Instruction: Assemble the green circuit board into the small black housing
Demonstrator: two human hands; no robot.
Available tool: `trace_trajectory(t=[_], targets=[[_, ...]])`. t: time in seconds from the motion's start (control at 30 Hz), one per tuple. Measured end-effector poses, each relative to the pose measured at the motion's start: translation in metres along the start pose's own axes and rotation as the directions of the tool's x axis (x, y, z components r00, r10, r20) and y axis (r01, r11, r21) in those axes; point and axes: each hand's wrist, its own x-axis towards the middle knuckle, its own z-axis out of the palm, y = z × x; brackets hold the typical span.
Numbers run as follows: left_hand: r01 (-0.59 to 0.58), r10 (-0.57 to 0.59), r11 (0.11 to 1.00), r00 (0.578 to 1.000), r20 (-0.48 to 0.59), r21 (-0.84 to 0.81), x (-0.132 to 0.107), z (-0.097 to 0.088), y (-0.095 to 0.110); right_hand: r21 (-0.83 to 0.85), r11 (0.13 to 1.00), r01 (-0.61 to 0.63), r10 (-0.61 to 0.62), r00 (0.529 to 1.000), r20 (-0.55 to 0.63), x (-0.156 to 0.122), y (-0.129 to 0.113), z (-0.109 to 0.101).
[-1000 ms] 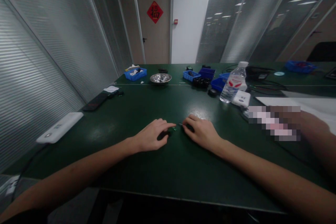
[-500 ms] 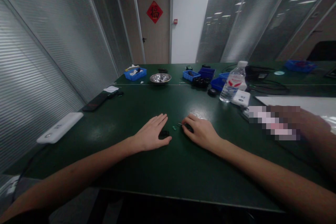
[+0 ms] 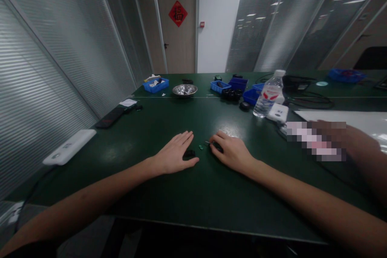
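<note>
My left hand (image 3: pixel 173 155) lies on the green table with its fingers stretched out and the thumb apart. In the gap between thumb and fingers sits a small black part (image 3: pixel 189 154); its kind is too dark to make out. My right hand (image 3: pixel 231 150) rests opposite, fingers curled round the black handle of a small screwdriver (image 3: pixel 217 146). Its thin metal shaft points left. Just off the tip, between both hands, a tiny green circuit board (image 3: pixel 200 147) lies on the tabletop.
At the back stand a metal bowl (image 3: pixel 184 95), a blue bin (image 3: pixel 156 88) and more blue bins. A water bottle (image 3: pixel 268 94) stands near a white power bank (image 3: pixel 277 113) on the right. Another person's hand (image 3: pixel 353 135) is at the right. A white device (image 3: pixel 69 147) lies left.
Almost nothing differs. My left thumb has shifted very slightly to the right; my right hand and the small parts stay in place.
</note>
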Motion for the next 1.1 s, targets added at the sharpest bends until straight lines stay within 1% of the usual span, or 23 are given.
trace_trajectory(t=[0.3, 0.6, 0.9, 1.1], targets=[[-0.028, 0.027, 0.999, 0.999, -0.026, -0.036, -0.0005, 0.003, -0.0065, 0.007, 1.0, -0.011, 0.01, 1.0, 0.025, -0.0002, -0.0007, -0.0014], [-0.023, 0.023, 1.0, 0.999, -0.04, 0.001, 0.0003, 0.0036, -0.003, 0.0, 1.0, 0.001, -0.001, 1.0, 0.009, 0.0002, 0.0014, 0.0013], [-0.017, 0.017, 1.0, 1.0, -0.021, -0.023, -0.0004, -0.0013, -0.0017, 0.007, 1.0, -0.002, 0.002, 1.0, 0.013, -0.0003, 0.0002, 0.0001], [-0.029, 0.028, 0.999, 0.999, -0.039, -0.022, 0.0003, 0.0033, -0.0036, 0.005, 1.0, -0.001, 0.001, 1.0, 0.018, -0.0001, 0.0005, -0.0005]])
